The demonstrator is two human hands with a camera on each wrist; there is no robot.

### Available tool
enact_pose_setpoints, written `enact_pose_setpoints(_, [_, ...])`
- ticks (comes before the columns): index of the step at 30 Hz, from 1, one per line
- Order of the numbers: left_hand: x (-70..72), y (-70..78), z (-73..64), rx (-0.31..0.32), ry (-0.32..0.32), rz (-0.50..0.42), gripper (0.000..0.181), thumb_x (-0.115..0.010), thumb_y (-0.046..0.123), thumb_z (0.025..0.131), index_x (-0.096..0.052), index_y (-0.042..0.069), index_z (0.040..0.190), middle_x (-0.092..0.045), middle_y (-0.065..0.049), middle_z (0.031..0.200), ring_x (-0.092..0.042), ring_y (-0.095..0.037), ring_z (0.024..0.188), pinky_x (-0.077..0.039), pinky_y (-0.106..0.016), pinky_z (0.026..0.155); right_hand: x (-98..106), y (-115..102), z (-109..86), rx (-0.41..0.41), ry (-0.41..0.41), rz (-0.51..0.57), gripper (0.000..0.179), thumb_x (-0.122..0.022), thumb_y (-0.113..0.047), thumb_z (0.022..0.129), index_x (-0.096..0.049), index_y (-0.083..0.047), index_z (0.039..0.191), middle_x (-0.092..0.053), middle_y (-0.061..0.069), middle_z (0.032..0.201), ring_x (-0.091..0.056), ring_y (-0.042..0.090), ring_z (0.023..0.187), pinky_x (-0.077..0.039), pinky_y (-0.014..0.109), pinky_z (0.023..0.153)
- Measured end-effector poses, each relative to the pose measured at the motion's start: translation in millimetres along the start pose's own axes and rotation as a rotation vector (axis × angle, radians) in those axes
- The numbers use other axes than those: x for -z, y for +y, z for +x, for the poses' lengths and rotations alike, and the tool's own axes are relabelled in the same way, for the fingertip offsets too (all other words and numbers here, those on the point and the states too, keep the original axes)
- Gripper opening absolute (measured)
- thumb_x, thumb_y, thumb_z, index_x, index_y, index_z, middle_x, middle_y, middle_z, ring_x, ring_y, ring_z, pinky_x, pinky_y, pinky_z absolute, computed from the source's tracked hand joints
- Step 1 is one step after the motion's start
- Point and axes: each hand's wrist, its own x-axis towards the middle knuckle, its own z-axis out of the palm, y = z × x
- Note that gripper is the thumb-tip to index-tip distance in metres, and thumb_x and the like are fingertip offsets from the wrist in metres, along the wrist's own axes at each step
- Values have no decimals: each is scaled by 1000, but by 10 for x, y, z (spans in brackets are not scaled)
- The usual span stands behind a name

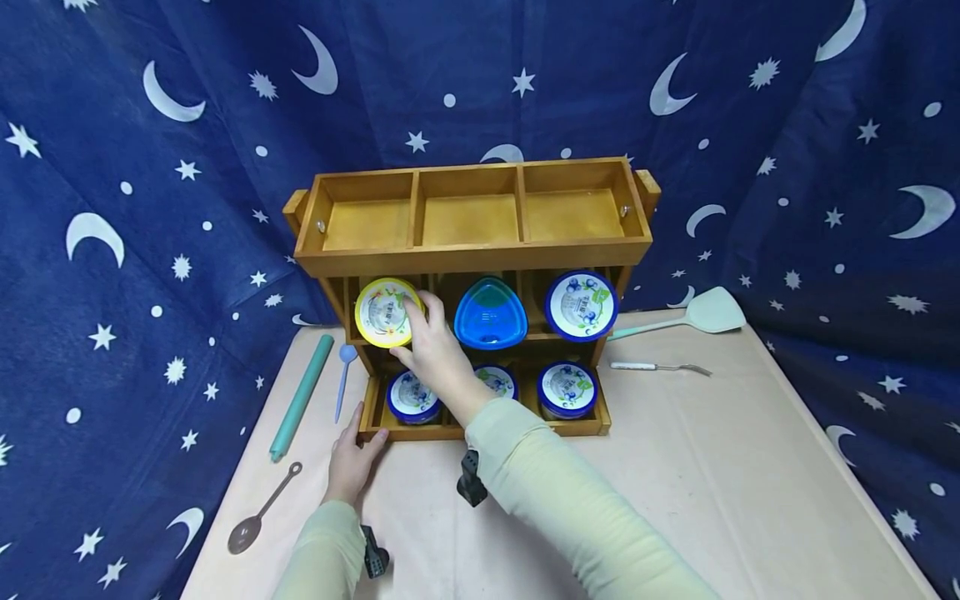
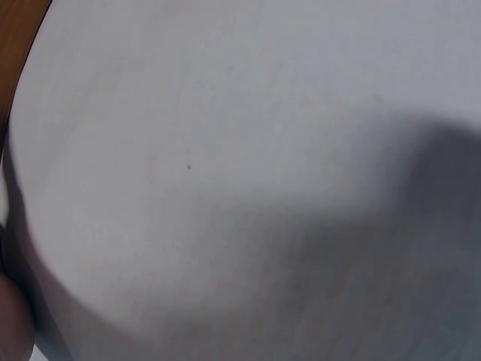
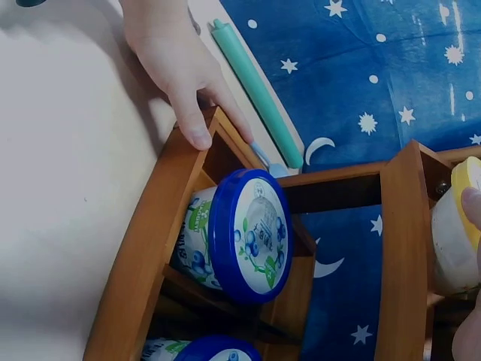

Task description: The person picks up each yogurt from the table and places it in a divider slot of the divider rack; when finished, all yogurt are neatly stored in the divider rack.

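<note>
My right hand (image 1: pixel 438 350) grips a yellow-lidded tub (image 1: pixel 381 312) by its right side, at the left of the wooden shelf's (image 1: pixel 472 260) middle tier. The right wrist view has this tub (image 3: pixel 470 188) at its right edge, thumb against it. Beside it in that tier sit a blue rounded-triangular container (image 1: pixel 491 318) and a blue-lidded tub (image 1: pixel 581 306). My left hand (image 1: pixel 354 462) rests at the shelf's front left corner; in the right wrist view its fairly straight thumb and fingers (image 3: pixel 232 119) straddle that corner. Only a sliver of skin shows in the left wrist view.
Three blue-lidded tubs, one of them at the right (image 1: pixel 567 388), occupy the bottom tier. Left of the shelf lie a green rod (image 1: pixel 302 400), a small blue spoon (image 1: pixel 343 375) and a brown spoon (image 1: pixel 251 525). A pale green turner (image 1: pixel 712 311) and a fork (image 1: pixel 660 367) lie right.
</note>
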Motion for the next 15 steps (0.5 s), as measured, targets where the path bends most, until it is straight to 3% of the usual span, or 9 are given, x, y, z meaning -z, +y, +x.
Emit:
enact_pose_setpoints(9, [0, 1, 6, 17, -10, -14, 81, -59, 53, 86, -15, 32, 151, -35, -21, 144, -37, -36, 123, -33, -52, 103, -77, -25, -43, 73, 109, -97, 73, -79, -23, 76, -39, -1, 132, -29, 22, 137, -27, 39, 132, -34, 37, 105])
enact_pose_setpoints(15, [8, 19, -6, 22, -25, -18, 81, -58, 55, 86, -14, 33, 151, -34, -20, 144, -36, -36, 124, -31, -53, 104, -78, -48, -55, 86, 134, -143, 74, -79, -25, 77, -39, 1, 133, -28, 26, 138, -27, 41, 131, -34, 40, 106])
